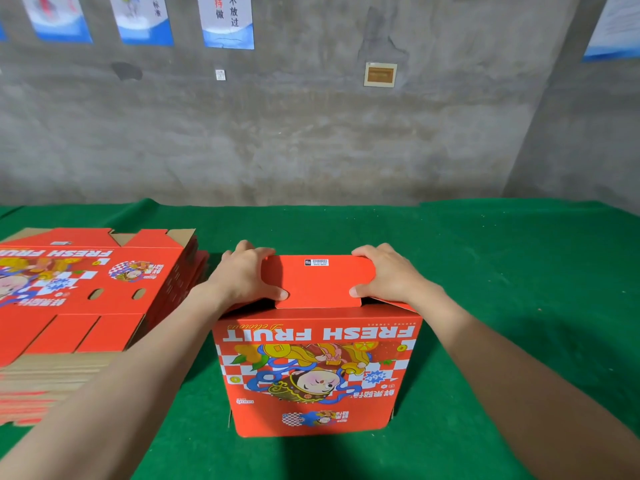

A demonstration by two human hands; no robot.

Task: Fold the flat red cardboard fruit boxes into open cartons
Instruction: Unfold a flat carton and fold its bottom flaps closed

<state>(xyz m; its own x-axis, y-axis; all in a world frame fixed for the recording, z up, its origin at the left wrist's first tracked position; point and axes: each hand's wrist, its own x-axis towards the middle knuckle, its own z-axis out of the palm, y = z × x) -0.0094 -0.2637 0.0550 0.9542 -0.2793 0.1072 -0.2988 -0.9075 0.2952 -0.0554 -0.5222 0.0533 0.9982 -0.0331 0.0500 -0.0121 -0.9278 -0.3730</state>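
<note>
A red fruit carton (317, 372) stands upside down on the green table (502, 271), its "FRESH FRUIT" print inverted toward me. A red flap with a barcode sticker (320, 280) lies flat across its upper face. My left hand (246, 275) grips the flap's left edge, fingers curled over the far corner and thumb on the near side. My right hand (384, 275) grips the right edge the same way. A stack of flat red boxes (79, 292) lies at the left of the table.
The grey concrete wall rises just behind the table's far edge, hung with posters (227, 20) and a small framed panel (380, 75). Green cloth shows to the right of the carton and in front of it.
</note>
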